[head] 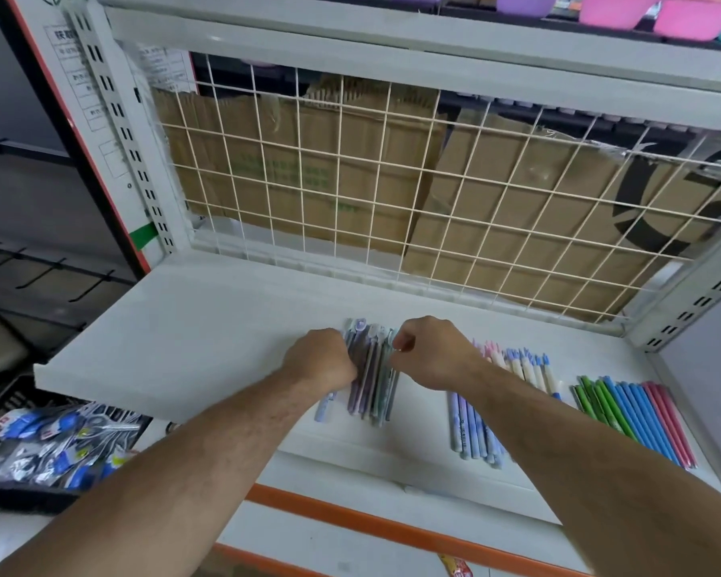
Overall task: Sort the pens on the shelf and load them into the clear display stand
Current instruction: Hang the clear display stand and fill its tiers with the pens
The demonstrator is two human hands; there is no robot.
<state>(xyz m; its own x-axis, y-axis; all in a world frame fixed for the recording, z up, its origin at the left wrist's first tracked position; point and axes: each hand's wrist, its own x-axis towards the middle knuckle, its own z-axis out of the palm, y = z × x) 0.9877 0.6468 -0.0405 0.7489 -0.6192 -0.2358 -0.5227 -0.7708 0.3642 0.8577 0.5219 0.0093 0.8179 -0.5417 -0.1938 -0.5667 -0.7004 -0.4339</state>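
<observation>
A bundle of pastel pens [373, 376] with rounded caps lies on the white shelf [192, 326], tips toward the wire back. My left hand [319, 358] presses against the bundle's left side, fingers curled. My right hand [431, 351] pinches the pens at the bundle's right edge, near the caps. To the right lie a row of pens with blue and pink caps [521, 366], a group of pale blue patterned pens [473, 431], and a fan of green, blue and pink pens [637, 414]. No clear display stand is in view.
A white wire grid [392, 181] backs the shelf, with cardboard boxes [309, 172] behind it. Pink and purple bowls [617, 10] stand on the shelf above. A black basket of packaged goods [55, 447] sits lower left. An orange strip [392, 522] edges the lower shelf.
</observation>
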